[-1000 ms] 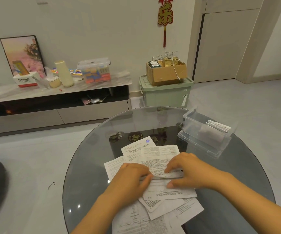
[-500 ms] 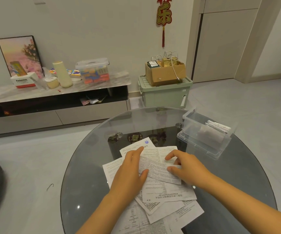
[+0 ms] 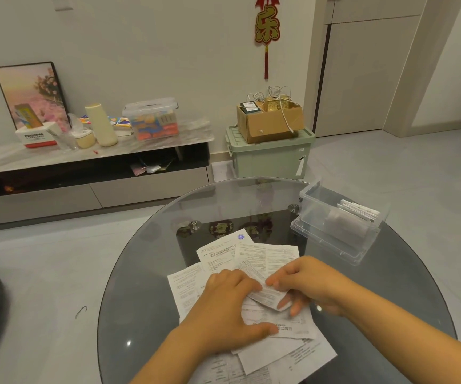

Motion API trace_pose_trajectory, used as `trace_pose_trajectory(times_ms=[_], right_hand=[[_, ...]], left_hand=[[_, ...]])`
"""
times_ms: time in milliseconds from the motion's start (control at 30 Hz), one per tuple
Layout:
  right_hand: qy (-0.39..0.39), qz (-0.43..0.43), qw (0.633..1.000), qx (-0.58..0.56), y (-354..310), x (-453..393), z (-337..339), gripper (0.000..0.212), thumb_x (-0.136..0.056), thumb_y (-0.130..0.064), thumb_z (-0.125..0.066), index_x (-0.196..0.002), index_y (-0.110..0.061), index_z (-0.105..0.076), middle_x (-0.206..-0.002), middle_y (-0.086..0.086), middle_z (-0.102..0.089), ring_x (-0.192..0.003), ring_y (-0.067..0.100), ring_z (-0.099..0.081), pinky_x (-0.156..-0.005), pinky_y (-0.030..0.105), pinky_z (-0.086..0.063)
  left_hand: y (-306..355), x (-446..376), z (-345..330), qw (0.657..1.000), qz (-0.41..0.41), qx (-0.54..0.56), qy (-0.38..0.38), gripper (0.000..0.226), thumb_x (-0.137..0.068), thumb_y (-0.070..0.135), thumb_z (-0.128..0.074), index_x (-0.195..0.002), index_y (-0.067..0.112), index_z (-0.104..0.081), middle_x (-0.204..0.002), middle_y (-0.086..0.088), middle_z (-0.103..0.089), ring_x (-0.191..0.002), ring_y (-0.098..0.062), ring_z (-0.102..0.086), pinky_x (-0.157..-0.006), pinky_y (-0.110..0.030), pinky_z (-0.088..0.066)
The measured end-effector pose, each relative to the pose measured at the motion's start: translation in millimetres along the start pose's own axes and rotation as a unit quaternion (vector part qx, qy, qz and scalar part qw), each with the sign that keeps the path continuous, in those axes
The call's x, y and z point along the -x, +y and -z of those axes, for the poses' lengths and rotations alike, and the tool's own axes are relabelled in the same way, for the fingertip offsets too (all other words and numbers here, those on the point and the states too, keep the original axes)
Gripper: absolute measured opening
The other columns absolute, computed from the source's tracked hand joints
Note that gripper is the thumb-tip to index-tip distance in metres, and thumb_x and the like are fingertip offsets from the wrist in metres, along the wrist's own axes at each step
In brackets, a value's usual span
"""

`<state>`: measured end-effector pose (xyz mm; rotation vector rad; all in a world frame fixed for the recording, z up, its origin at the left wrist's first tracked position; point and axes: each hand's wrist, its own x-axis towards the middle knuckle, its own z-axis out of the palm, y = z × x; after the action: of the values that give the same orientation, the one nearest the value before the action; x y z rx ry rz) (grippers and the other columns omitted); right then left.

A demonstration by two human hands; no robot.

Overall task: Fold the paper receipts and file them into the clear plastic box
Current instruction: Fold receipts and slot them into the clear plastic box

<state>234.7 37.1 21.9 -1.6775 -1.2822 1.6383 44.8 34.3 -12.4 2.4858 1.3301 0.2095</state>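
A pile of printed paper receipts (image 3: 262, 256) lies spread on the round glass table (image 3: 146, 286) in front of me. On top of the pile sits a small folded receipt (image 3: 266, 296). My left hand (image 3: 229, 309) presses its fingertips on the receipt's left end, with the thumb flat on the sheets below. My right hand (image 3: 306, 284) pinches the receipt's right end between fingers and thumb. The clear plastic box (image 3: 320, 239) stands at the table's far right, apart from both hands, with several folded receipts (image 3: 359, 212) upright inside it.
The box stands on its clear lid (image 3: 331, 254) near the table's right edge. Behind the table are a green storage bin (image 3: 268, 159) with a cardboard box (image 3: 270, 121) on top, and a low cabinet (image 3: 90, 189) carrying assorted items.
Both hands have drawn back toward me and closed together. The receipt that lay half-open under them is now folded into a smaller piece held between them.
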Motion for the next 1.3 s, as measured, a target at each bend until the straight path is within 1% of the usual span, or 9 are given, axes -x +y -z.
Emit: trace_pose_trajectory(times_ms=[167, 267, 400, 500, 633, 767, 900, 1067, 1300], right_hand=[[-0.064, -0.019, 0.989, -0.133, -8.0, 6.9, 0.6, 0.023, -0.087, -0.006, -0.060, -0.105, 0.007, -0.066, -0.086, 0.016, -0.070, -0.062, 0.018, -0.068, -0.037, 0.019, -0.042], [0.001, 0.025, 0.994, -0.106, -10.1, 4.2, 0.2, 0.023, -0.085, -0.018, -0.065, -0.103, -0.006, -0.069, -0.088, 0.010, -0.068, -0.059, 0.014, -0.060, -0.037, 0.017, -0.030], [0.064, 0.079, 0.995, -0.020, -6.2, -1.9, -0.2, 0.017, -0.090, -0.020, -0.059, -0.099, -0.019, -0.074, -0.101, 0.002, -0.067, -0.069, 0.012, -0.056, -0.049, 0.020, -0.040], [0.058, 0.110, 0.992, 0.035, -2.8, -4.8, -3.1, 0.019, -0.091, -0.018, -0.058, -0.100, -0.023, -0.073, -0.103, -0.007, -0.067, -0.080, 0.010, -0.060, -0.061, 0.019, -0.047], [0.079, 0.124, 0.981, 0.126, 5.3, -15.7, -8.3, 0.017, -0.087, -0.023, -0.064, -0.099, -0.034, -0.068, -0.094, -0.014, -0.066, -0.083, 0.006, -0.061, -0.068, 0.013, -0.046], [0.106, 0.147, 0.963, 0.199, 15.6, -24.6, -16.5, 0.033, -0.082, -0.023, -0.071, -0.113, -0.028, -0.062, -0.092, -0.012, -0.063, -0.075, 0.003, -0.056, -0.069, 0.010, -0.044], [0.134, 0.177, 0.934, 0.279, 18.7, -27.8, -23.2, 0.039, -0.082, -0.025, -0.071, -0.114, -0.033, -0.050, -0.096, -0.010, -0.054, -0.075, 0.004, -0.050, -0.070, 0.013, -0.043], [0.117, 0.258, 0.871, 0.401, 19.8, -27.6, -21.0, 0.029, -0.089, -0.032, -0.060, -0.118, -0.033, -0.057, -0.113, -0.016, -0.043, -0.104, 0.002, -0.039, -0.093, 0.017, -0.037], [0.039, 0.282, 0.817, 0.501, 20.4, -32.0, -5.1, 0.046, -0.093, -0.042, -0.050, -0.137, -0.033, -0.044, -0.139, -0.020, -0.040, -0.126, 0.005, -0.023, -0.109, 0.027, -0.022]], left_hand=[[-0.3, -2.5, -1.2, 0.999, -0.011, 0.002, 0.038, 0.040, -0.082, 0.067, -0.048, -0.107, 0.036, -0.053, -0.107, 0.019, -0.050, -0.102, -0.004, -0.040, -0.095, -0.022, -0.029], [1.5, -5.0, 2.5, 0.996, 0.006, 0.037, 0.075, 0.032, -0.091, 0.058, -0.042, -0.081, 0.030, -0.053, -0.081, 0.015, -0.051, -0.082, -0.004, -0.044, -0.073, -0.021, -0.032], [1.9, -8.8, 4.4, 0.988, 0.061, 0.113, 0.088, 0.026, -0.094, 0.047, -0.043, -0.076, 0.030, -0.051, -0.070, 0.015, -0.051, -0.069, -0.003, -0.047, -0.059, -0.017, -0.032], [0.4, -10.2, 4.1, 0.977, 0.093, 0.168, 0.098, 0.014, -0.094, 0.043, -0.049, -0.104, 0.037, -0.055, -0.090, 0.020, -0.060, -0.081, 0.002, -0.054, -0.067, -0.010, -0.039], [-1.8, -12.2, 2.9, 0.971, 0.108, 0.180, 0.118, 0.038, -0.091, 0.034, -0.057, -0.127, 0.035, -0.044, -0.113, 0.021, -0.049, -0.096, 0.000, -0.051, -0.083, -0.011, -0.040], [-5.0, -15.4, -3.0, 0.970, 0.115, 0.189, 0.104, 0.057, -0.090, 0.027, -0.060, -0.138, 0.034, -0.030, -0.128, 0.016, -0.040, -0.097, 0.001, -0.048, -0.086, -0.010, -0.037], [-5.1, -18.3, -6.9, 0.975, 0.109, 0.144, 0.131, 0.060, -0.088, 0.028, -0.063, -0.138, 0.032, -0.029, -0.136, 0.014, -0.025, -0.124, -0.004, -0.033, -0.099, -0.015, -0.033], [-3.9, -16.7, -3.6, 0.987, 0.075, 0.050, 0.130, 0.030, -0.089, 0.040, -0.058, -0.117, 0.032, -0.050, -0.119, 0.016, -0.038, -0.117, -0.007, -0.031, -0.098, -0.016, -0.024], [-10.9, -11.8, -0.2, 0.997, 0.039, 0.026, 0.060, 0.040, -0.085, 0.054, -0.055, -0.119, 0.034, -0.051, -0.115, 0.020, -0.044, -0.111, -0.002, -0.036, -0.102, -0.020, -0.027]])
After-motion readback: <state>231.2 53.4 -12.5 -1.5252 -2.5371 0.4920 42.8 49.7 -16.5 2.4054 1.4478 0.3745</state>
